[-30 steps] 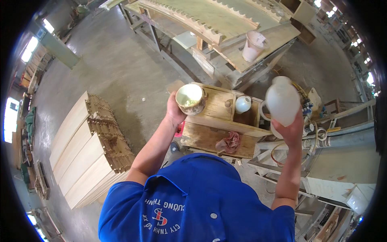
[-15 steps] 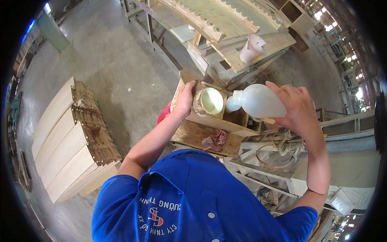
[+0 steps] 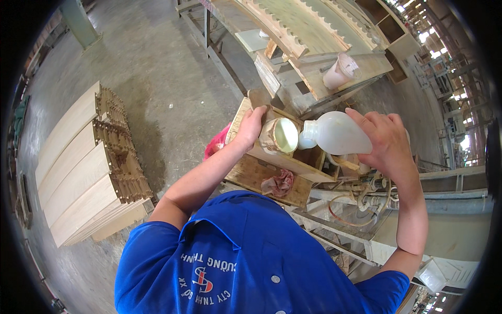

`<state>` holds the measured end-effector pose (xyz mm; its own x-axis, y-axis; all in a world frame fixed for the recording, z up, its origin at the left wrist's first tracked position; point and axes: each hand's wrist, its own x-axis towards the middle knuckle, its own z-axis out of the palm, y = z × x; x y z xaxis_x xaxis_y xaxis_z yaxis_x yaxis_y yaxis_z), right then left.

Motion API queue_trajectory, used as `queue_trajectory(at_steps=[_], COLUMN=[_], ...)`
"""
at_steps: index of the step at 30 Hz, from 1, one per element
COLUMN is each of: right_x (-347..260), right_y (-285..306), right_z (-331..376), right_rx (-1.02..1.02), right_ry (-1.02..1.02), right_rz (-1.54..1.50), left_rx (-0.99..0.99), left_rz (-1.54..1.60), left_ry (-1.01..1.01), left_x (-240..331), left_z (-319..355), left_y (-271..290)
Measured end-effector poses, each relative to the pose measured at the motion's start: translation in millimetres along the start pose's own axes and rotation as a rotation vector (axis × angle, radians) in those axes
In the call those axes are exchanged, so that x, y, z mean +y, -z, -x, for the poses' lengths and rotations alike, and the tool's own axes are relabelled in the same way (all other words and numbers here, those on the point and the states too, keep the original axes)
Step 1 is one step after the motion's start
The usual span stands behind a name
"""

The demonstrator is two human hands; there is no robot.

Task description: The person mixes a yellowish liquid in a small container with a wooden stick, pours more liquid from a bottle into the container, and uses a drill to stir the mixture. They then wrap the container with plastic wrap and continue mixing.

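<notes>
My left hand (image 3: 252, 125) is closed round the side of a stained, pale cup (image 3: 270, 137), with fingers partly hidden behind it. Pale greenish-white liquid shows inside the cup, which leans with its mouth to the right. My right hand (image 3: 386, 137) grips a translucent white plastic bottle (image 3: 340, 133) by its base end. The bottle lies nearly level, its neck pointing left at the cup's rim. A bluish translucent piece shows below the neck; I cannot tell what it is. Under both is an open wooden box (image 3: 298, 166) with compartments.
A crumpled pinkish rag (image 3: 278, 183) lies on the wooden board in front of the box. Ahead, a workbench (image 3: 366, 78) bears notched wooden strips and a whitish bucket (image 3: 341, 71). Stacked curved wooden panels (image 3: 78, 172) stand on the floor at left. Hoses and metal frames are at right.
The cup has shifted slightly right towards the bottle's neck and leans a little more. The bottle stays nearly level in my right hand. The whole view has shifted slightly.
</notes>
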<state>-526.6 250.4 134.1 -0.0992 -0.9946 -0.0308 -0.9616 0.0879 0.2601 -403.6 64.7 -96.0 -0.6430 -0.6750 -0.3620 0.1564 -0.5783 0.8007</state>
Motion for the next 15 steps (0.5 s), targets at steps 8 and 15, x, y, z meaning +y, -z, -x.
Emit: queue_trajectory(at_steps=[8, 15], right_x=[3.0, 8.3], right_y=[-0.2, -3.1], right_z=[-8.1, -10.6], right_rx=[0.061, 0.138], right_ry=[0.024, 0.041], right_rz=[0.004, 0.023], left_rx=[-0.047, -0.13], left_rz=[-0.019, -0.006], left_ry=[-0.046, -0.108], left_x=[-8.7, -12.2], left_z=[-14.8, -22.7], left_y=[9.2, 9.6])
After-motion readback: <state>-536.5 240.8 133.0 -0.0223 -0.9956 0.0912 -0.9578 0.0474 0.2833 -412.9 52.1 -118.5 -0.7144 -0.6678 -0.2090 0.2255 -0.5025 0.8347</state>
